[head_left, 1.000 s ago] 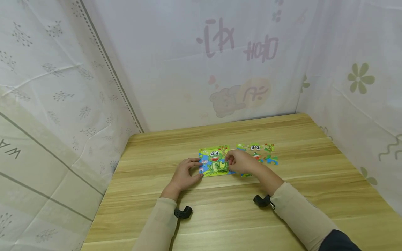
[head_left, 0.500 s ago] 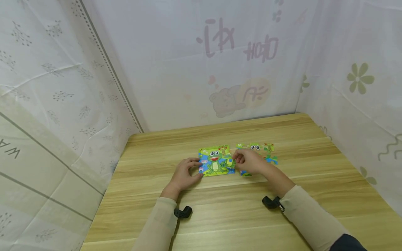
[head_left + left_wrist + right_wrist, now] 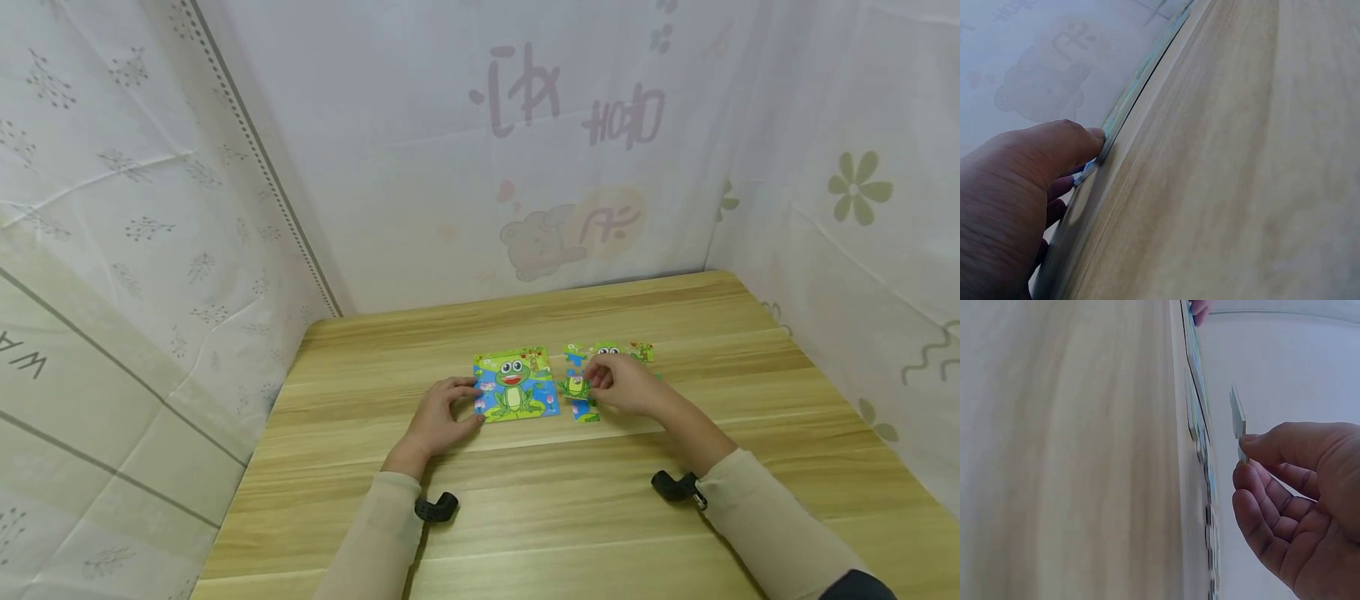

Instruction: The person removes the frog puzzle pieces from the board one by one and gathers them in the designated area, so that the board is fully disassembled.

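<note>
A frog picture (image 3: 513,387) lies flat on the table, looking like a puzzle board. At its left edge my left hand (image 3: 442,417) rests with thumb and fingers spread apart, touching the board; in the left wrist view the thumb (image 3: 1072,147) lies on its edge. My right hand (image 3: 622,385) pinches a puzzle piece (image 3: 576,387) printed with the green frog's body. In the right wrist view that piece (image 3: 1238,415) stands upright between thumb and fingertips, above the table and apart from it. Loose puzzle pieces (image 3: 585,410) lie around and partly behind the right hand.
The wooden table (image 3: 517,508) reaches back to a printed white curtain (image 3: 420,167). Further loose pieces (image 3: 643,350) lie right of the board, several hidden by the right hand. Black wrist cameras (image 3: 437,507) sit on both forearms.
My right hand has moved right, carrying the frog-body piece from over the board's right part to above the loose pieces. My left hand has stayed put.
</note>
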The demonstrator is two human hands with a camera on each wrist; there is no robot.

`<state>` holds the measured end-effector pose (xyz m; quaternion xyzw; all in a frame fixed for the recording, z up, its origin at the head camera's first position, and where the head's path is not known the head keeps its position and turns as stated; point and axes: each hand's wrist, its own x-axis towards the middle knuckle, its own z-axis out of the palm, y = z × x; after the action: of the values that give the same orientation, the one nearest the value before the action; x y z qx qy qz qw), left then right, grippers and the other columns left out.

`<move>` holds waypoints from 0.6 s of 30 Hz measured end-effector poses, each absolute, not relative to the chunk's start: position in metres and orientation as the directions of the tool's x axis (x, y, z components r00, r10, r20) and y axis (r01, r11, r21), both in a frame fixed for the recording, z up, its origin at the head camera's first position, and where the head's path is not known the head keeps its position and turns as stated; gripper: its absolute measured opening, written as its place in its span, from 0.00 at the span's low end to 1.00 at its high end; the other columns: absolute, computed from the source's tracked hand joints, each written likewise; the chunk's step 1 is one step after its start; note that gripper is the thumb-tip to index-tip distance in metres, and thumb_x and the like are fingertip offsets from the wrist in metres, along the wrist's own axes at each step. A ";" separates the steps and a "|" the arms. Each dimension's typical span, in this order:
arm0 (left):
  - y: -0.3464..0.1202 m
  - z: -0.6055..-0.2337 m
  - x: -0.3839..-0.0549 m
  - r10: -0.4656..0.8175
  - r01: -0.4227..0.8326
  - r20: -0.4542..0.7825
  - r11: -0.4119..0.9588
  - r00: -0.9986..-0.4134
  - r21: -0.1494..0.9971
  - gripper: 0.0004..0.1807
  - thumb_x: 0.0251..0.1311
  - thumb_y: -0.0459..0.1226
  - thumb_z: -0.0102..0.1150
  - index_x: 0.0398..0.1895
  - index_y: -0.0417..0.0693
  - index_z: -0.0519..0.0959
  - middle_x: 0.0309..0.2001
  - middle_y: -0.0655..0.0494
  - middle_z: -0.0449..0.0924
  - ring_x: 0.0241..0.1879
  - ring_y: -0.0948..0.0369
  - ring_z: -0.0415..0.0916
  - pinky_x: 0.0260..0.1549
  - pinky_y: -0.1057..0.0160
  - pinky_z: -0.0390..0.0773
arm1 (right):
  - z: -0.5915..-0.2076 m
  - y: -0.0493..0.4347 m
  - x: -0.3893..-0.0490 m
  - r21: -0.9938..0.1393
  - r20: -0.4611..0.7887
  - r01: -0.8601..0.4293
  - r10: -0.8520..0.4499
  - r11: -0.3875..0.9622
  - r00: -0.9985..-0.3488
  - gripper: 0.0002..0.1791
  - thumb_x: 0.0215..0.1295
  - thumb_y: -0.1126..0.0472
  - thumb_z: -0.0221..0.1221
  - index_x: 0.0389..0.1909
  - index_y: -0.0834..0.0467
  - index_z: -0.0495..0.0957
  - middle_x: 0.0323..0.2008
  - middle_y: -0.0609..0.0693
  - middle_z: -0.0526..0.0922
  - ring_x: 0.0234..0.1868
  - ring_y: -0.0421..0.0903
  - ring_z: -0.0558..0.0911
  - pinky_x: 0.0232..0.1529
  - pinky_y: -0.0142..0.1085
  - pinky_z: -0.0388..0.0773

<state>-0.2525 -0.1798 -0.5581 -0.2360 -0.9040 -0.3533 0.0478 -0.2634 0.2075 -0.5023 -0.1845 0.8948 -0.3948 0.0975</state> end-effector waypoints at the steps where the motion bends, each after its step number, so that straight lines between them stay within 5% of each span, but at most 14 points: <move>1: -0.180 -0.558 -0.252 0.393 0.463 0.256 0.636 -0.883 0.618 0.21 0.61 0.44 0.75 0.57 0.53 0.86 0.69 0.58 0.76 0.70 0.53 0.68 0.72 0.46 0.67 | -0.502 0.210 -0.263 -0.742 -0.030 -0.252 -0.406 0.621 -0.913 0.10 0.66 0.69 0.69 0.45 0.58 0.81 0.38 0.50 0.81 0.39 0.47 0.80 0.41 0.36 0.84; 18: -0.180 -0.558 -0.253 0.393 0.449 0.234 0.658 -0.890 0.604 0.22 0.62 0.46 0.75 0.58 0.55 0.86 0.70 0.60 0.75 0.72 0.55 0.67 0.72 0.47 0.66 | -0.504 0.250 -0.250 -0.707 0.007 -0.258 -0.358 0.659 -0.934 0.10 0.63 0.70 0.70 0.42 0.58 0.82 0.35 0.49 0.82 0.37 0.46 0.81 0.38 0.35 0.84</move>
<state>-0.2531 -0.1804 -0.5585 -0.2313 -0.9097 -0.3425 0.0414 -0.2497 0.2503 -0.5039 -0.1695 0.9082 -0.3768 0.0663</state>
